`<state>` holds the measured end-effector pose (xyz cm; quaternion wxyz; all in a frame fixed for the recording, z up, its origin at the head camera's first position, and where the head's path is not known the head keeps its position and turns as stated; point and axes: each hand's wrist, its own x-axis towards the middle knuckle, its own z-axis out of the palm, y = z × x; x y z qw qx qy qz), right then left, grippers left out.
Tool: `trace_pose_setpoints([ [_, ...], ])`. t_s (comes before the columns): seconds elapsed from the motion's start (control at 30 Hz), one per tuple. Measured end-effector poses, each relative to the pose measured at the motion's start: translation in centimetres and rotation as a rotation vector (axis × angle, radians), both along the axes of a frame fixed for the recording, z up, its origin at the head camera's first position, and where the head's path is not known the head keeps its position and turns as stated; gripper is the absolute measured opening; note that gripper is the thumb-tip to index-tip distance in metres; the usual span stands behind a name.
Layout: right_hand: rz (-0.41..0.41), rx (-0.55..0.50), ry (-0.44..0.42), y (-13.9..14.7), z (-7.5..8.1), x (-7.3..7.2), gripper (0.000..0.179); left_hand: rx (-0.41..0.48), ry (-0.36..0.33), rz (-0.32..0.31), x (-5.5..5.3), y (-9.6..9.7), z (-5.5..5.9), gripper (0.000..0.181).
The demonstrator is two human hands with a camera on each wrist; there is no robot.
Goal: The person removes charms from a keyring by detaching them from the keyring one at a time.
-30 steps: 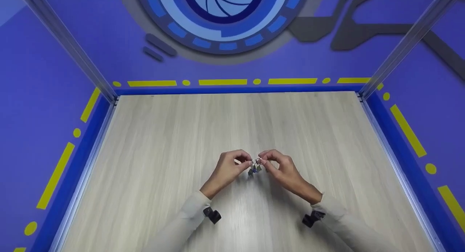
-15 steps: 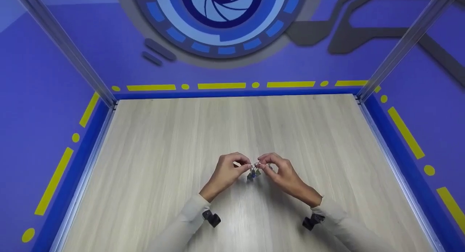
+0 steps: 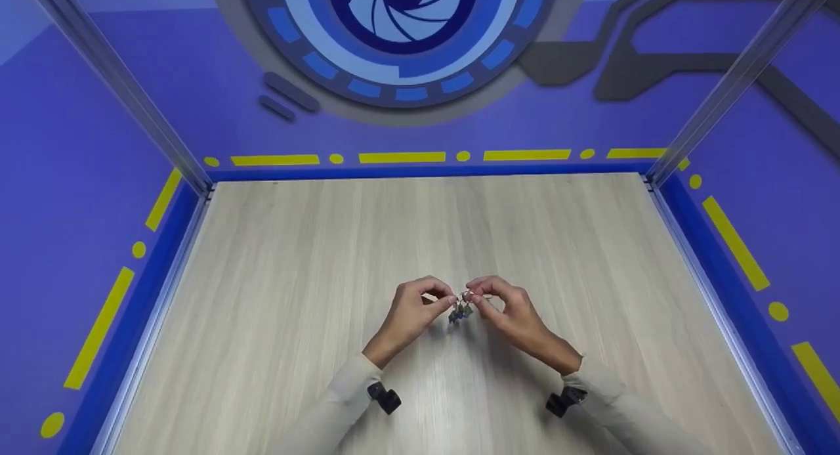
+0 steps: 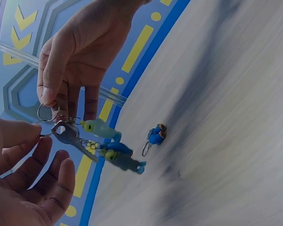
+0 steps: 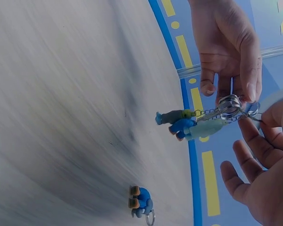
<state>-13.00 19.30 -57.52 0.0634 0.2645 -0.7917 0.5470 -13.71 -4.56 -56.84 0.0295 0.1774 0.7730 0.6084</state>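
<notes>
Between my two hands hangs a bunch of keyrings with a key and small figures. My left hand pinches a thin metal ring between thumb and forefinger. Opposite it, my right hand pinches another ring linked to the same bunch. A silver key dangles from the rings. Short chains carry a pale green figure, a grey-green figure and a blue figure, hanging above the table. In both wrist views the other fingers of my near hand are loosely bent.
A separate blue figure keychain with brown feet and its own ring lies on the wooden table. Blue walls with yellow stripes stand on the left, right and back, with metal posts at the corners.
Both hands stay close together and keep their pinch on the rings. The hanging figures have shifted and swung slightly. The head view has tilted a little.
</notes>
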Motion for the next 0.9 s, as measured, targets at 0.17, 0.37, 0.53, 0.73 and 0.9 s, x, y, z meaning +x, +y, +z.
trace_pose_setpoints([
  [0.17, -0.001, 0.026, -0.006, 0.14, -0.02, -0.01, 0.011, -0.036, 0.022, -0.007, 0.09, 0.09, 0.07, 0.004],
  [0.37, 0.012, 0.071, 0.044, 0.26, 0.00, -0.01, 0.012, -0.083, 0.080, 0.002, 0.16, 0.34, 0.28, 0.009],
  [0.53, 0.024, 0.085, 0.084, 0.21, 0.06, -0.05, 0.014, -0.129, 0.120, 0.022, 0.13, 0.39, 0.23, 0.011],
  [0.73, 0.021, 0.069, 0.054, 0.24, -0.16, 0.07, 0.012, -0.054, 0.120, 0.050, 0.20, 0.11, -0.10, 0.012],
  [0.9, 0.011, 0.036, 0.037, 0.21, -0.53, 0.19, 0.012, -0.021, 0.059, 0.044, 0.32, 0.02, -0.36, 0.010],
])
